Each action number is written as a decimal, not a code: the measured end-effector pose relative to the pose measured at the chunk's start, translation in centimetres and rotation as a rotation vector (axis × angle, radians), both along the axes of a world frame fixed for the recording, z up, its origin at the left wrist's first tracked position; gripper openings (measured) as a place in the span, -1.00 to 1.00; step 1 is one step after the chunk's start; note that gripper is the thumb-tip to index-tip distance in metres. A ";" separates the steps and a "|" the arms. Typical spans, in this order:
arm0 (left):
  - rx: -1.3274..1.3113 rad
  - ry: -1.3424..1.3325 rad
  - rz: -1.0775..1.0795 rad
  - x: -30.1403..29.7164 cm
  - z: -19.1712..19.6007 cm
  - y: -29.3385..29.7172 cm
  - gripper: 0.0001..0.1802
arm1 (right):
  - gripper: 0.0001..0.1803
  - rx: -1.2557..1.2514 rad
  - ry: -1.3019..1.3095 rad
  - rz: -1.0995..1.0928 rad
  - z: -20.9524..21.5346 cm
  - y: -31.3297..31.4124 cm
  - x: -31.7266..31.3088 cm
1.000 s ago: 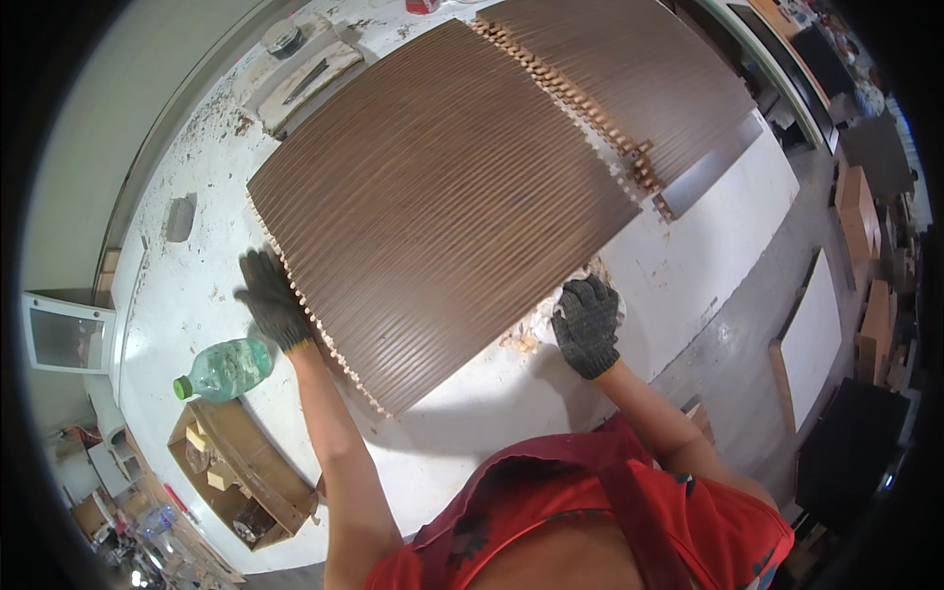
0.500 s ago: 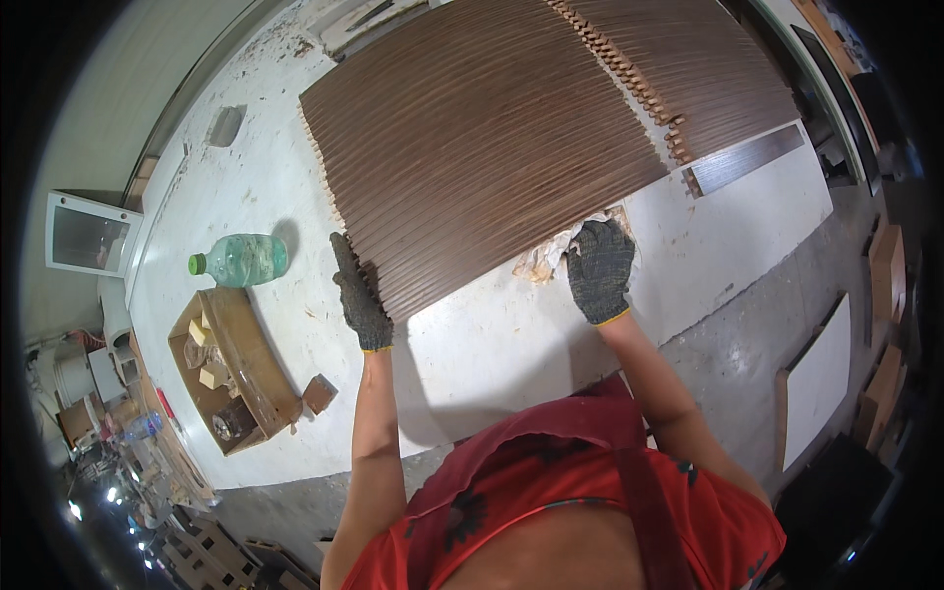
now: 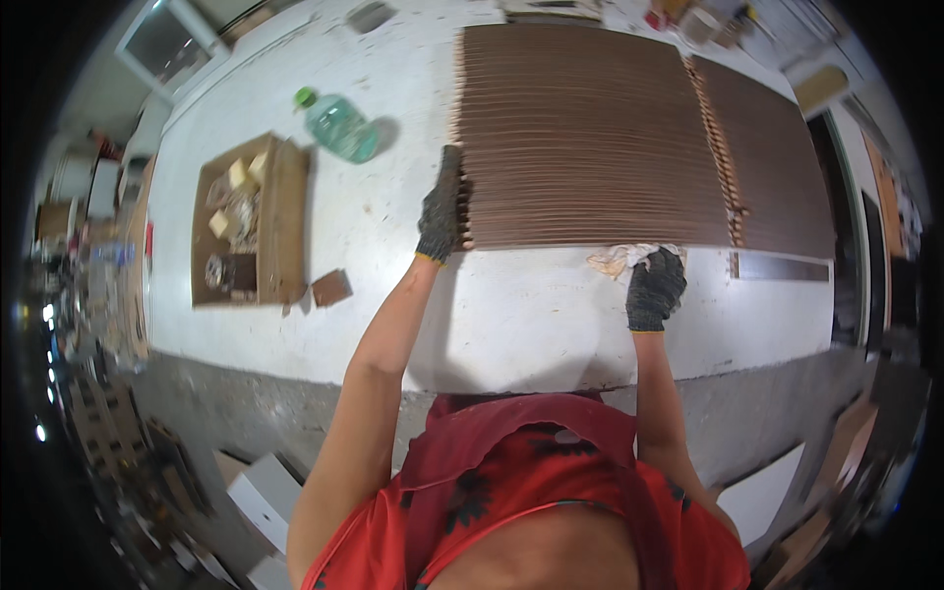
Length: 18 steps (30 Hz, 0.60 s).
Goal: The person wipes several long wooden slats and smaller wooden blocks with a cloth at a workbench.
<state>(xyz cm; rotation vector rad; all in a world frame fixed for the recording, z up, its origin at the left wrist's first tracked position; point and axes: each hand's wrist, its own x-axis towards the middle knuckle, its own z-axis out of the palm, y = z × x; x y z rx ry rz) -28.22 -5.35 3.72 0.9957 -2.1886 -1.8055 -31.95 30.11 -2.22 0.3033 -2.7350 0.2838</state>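
Many dark brown wooden strips (image 3: 580, 138) lie side by side on the white table (image 3: 531, 334), their pale ends lined up at the left. My left hand (image 3: 444, 206), in a dark knit glove with a yellow cuff, lies along those left ends, fingers stretched forward and close to the strips. My right hand (image 3: 656, 290), gloved alike, is closed on a crumpled whitish rag (image 3: 619, 260) by the near edge of the strips. Part of the rag is hidden under the glove. A second group of brown strips (image 3: 772, 157) lies to the right, beyond a narrow gap.
At the left stand a cardboard box (image 3: 285, 221) holding yellowish blocks and a dark roll, and a green-capped bottle (image 3: 341, 128) lying on its side. A small brown piece (image 3: 331, 288) rests beside the box. One strip (image 3: 782, 266) lies apart at the right, near the table's front edge.
The view has turned, so the strips now run nearly level across it. My left hand stays at the strip ends, and my right hand still has the rag at the near edge.
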 end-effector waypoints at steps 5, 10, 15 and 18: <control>0.439 0.178 -0.202 -3.7 -1.2 6.6 -0.43 | -0.83 0.053 -0.035 -0.255 -0.1 6.3 0.8; 0.385 0.462 -0.323 2.7 -2.6 8.4 -0.43 | -0.78 0.015 -0.018 -0.413 0.7 10.4 1.5; -0.380 0.408 -0.125 4.1 0.4 1.9 -0.35 | -0.82 -0.016 0.126 -0.332 0.3 14.3 1.6; -0.923 0.382 -0.115 3.7 -0.6 -2.3 -0.20 | -0.82 -0.013 0.143 -0.288 0.2 14.3 1.8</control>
